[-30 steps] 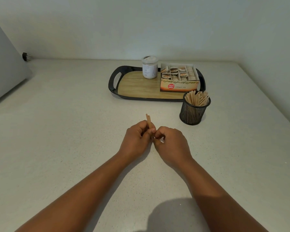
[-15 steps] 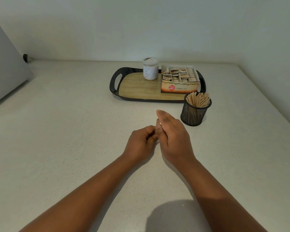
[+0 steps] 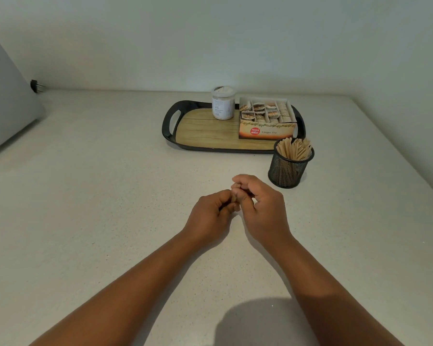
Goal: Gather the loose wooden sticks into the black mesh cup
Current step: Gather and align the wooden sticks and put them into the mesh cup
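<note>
A pale, finely speckled desk (image 3: 90, 196) carries an oval black tray (image 3: 169, 121) with a wood-grain floor, near its far edge. On the tray stand a cardboard tea box (image 3: 266, 131), printed "Ginger Tea" with its packets in rows, and a round frosted jar (image 3: 222, 103). Just in front of the tray's right end is the cylindrical black mesh cup (image 3: 286, 171), filled with flat wooden sticks (image 3: 294, 148) fanned upright. Nearer, both forearms reach forward. The left hand (image 3: 210, 216) and right hand (image 3: 262, 208), fingers curled, meet above the desk and pinch one thin stick (image 3: 234, 198), mostly hidden between them.
</note>
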Demonstrator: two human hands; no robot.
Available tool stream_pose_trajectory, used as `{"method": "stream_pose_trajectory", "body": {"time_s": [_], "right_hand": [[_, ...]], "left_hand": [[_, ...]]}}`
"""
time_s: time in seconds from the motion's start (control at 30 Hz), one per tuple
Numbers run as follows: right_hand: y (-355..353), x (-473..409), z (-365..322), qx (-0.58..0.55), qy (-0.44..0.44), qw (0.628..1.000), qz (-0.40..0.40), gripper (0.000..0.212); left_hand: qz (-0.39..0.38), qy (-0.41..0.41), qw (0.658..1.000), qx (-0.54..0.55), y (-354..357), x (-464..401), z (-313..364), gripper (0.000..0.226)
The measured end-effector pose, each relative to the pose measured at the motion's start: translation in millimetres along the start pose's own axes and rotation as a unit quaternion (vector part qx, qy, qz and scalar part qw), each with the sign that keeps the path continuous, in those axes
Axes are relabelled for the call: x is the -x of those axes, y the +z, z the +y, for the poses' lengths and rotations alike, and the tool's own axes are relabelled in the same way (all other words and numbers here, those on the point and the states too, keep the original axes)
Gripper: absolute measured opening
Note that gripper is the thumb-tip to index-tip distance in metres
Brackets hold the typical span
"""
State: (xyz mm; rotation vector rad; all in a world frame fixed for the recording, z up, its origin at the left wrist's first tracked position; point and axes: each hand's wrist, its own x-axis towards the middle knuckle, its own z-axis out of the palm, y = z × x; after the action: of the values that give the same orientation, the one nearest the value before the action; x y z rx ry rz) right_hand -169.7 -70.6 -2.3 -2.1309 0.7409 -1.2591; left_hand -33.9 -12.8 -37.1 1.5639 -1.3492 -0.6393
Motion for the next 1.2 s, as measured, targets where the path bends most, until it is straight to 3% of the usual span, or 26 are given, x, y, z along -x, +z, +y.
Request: {"method": "stream_pose_trajectory", "body": {"time_s": [0.07, 0.17, 0.3, 0.37, 0.47, 0.6, 0.83, 1.0, 1.1, 1.2], "right_hand": [[-1.4, -2.5, -1.2, -0.014, 0.013, 1.000, 0.002, 0.020], [-11.0, -8.7, -3.4, -0.015, 0.040, 0.999, 0.027, 0.017], [-42.2, -27.7, -9.1, 0.033, 0.013, 0.996, 0.084, 0.011], [-63.5, -42.6, -11.4, 0.063, -0.007, 0.990, 0.127, 0.009], [-92.6, -67.1, -9.9, 0.115, -0.025, 0.974, 0.193, 0.007], [-109.6, -91.3, 4.3, 0.183, -0.011, 0.962, 0.202, 0.011], [-96.6, -106.7, 39.6, 0.264, 0.113, 0.955, 0.068, 0.005], [-87.1, -102.2, 49.3, 0.348, 0.148, 0.926, -0.018, 0.014], [-83.9, -99.4, 52.0, 0.348, 0.138, 0.927, 0.002, 0.021], [-80.1, -92.6, 54.7, 0.285, 0.125, 0.947, 0.074, 0.026]], "left_hand": [[-0.020, -0.008, 1.000, -0.006, -1.6, -1.5, 1.6, 0.015], [-0.040, 0.022, 0.990, -0.133, -6.8, -7.6, 8.3, 0.010], [-0.076, 0.085, 0.932, -0.343, -17.2, -20.8, 19.0, 0.011], [-0.090, 0.091, 0.914, -0.384, -20.0, -28.2, 21.3, 0.021], [-0.098, 0.072, 0.915, -0.385, -18.8, -39.0, 25.8, 0.025], [-0.097, 0.048, 0.917, -0.384, -14.9, -46.5, 28.6, 0.021], [-0.100, 0.025, 0.916, -0.387, -13.5, -49.8, 27.0, 0.022], [-0.104, 0.025, 0.916, -0.387, -14.4, -51.9, 24.0, 0.021], [-0.105, 0.027, 0.915, -0.388, -15.0, -51.9, 24.2, 0.021], [-0.096, 0.026, 0.915, -0.390, -14.2, -51.1, 21.7, 0.021]]}}
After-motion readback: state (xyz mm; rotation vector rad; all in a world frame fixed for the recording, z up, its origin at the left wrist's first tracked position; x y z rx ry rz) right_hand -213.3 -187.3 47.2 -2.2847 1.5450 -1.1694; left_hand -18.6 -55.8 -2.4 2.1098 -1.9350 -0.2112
